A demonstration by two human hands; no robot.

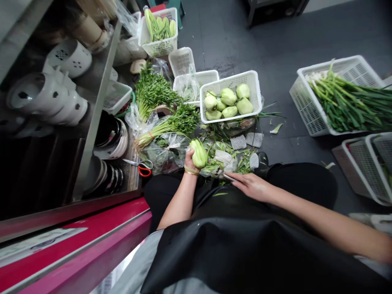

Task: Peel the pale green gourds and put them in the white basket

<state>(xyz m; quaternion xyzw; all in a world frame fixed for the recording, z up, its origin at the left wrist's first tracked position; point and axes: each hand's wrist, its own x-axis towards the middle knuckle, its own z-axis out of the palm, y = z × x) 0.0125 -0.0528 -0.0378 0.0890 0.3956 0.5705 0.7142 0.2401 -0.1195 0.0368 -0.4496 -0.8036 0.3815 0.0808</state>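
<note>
In my left hand [190, 160] is a pale green, gourd-like vegetable [199, 154] with lengthwise facets, its fingers wrapped round the left side. My right hand [249, 185] grips a slim silvery tool [229, 177], maybe a peeler; most of it is hidden by the fingers. This tool is apart from the vegetable, lower and to its right. Green peelings [245, 161] and white foam netting [225, 157] lie beneath and beyond my hands. Just ahead, a white basket [229, 119] holds several similar pale green vegetables [228, 96].
Leafy green bunches [156, 92] and plastic bags lie ahead to the left. Red-handled scissors [143, 167] rest beside a metal shelf [98, 106] stacked with pots. A basket of long green stalks [346, 100] stands at right, with more baskets [361, 167] nearer me.
</note>
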